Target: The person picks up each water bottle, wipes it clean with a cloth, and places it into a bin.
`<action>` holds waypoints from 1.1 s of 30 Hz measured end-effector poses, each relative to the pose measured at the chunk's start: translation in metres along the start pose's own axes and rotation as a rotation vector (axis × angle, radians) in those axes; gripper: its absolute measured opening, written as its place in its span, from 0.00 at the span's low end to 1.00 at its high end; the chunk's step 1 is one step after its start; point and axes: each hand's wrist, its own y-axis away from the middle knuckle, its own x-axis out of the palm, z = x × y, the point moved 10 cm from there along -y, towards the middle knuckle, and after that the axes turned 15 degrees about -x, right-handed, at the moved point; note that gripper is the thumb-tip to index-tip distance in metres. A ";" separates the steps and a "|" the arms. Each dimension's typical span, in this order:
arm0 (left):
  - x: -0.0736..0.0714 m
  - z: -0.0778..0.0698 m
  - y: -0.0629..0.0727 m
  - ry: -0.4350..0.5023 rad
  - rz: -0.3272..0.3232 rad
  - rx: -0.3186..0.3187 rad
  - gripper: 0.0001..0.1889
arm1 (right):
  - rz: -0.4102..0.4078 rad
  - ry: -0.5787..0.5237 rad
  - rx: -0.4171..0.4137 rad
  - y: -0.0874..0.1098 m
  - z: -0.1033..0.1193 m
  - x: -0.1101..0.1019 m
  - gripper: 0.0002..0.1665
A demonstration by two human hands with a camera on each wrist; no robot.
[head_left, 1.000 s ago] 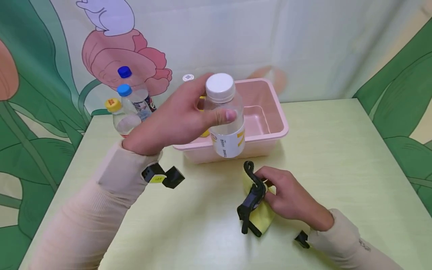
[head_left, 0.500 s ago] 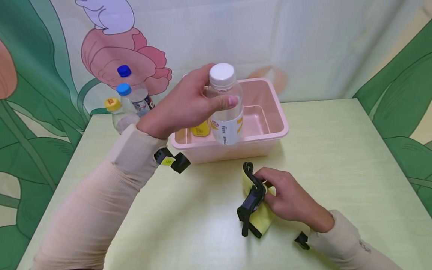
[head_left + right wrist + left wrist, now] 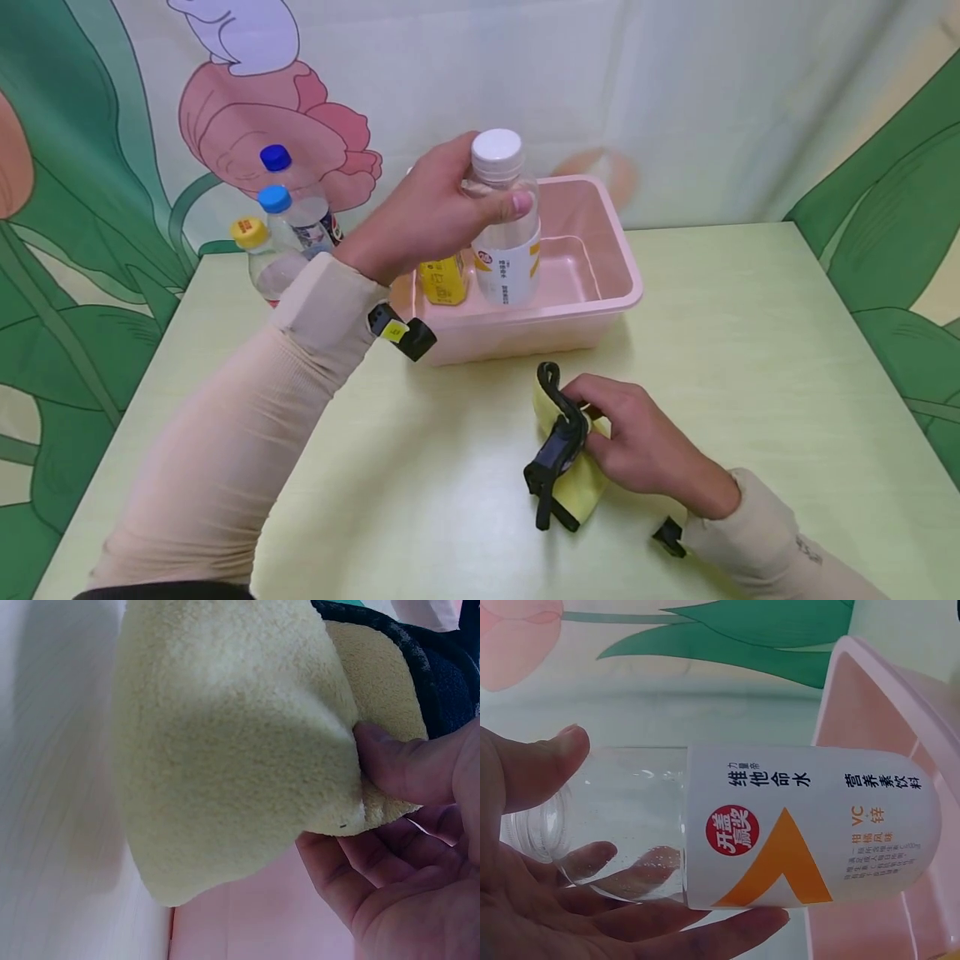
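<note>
I note open floor in the right half of the pink bin [image 3: 600, 242], yellow bottle [image 3: 444, 280] standing in its left part beside my held bottle [image 3: 507, 250], three capped bottles [image 3: 281, 229] crowding the far left table corner, cloth [image 3: 577, 475] near centre, right table side [image 3: 787, 367] passable

Your clear bottle [image 3: 507, 250] shows a white cap, white-and-orange label; pink tub [image 3: 600, 275], pale-green desk [image 3: 750, 375], yellow cloth [image 3: 581, 483] edged black.

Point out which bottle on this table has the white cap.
The clear bottle with the orange-and-white label, held by the left hand over the pink bin; the bottles behind wear blue or yellow caps.
</note>
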 end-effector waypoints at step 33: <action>0.025 0.061 -0.074 0.036 -0.037 -0.157 0.27 | 0.030 -0.037 0.027 0.007 -0.012 0.009 0.28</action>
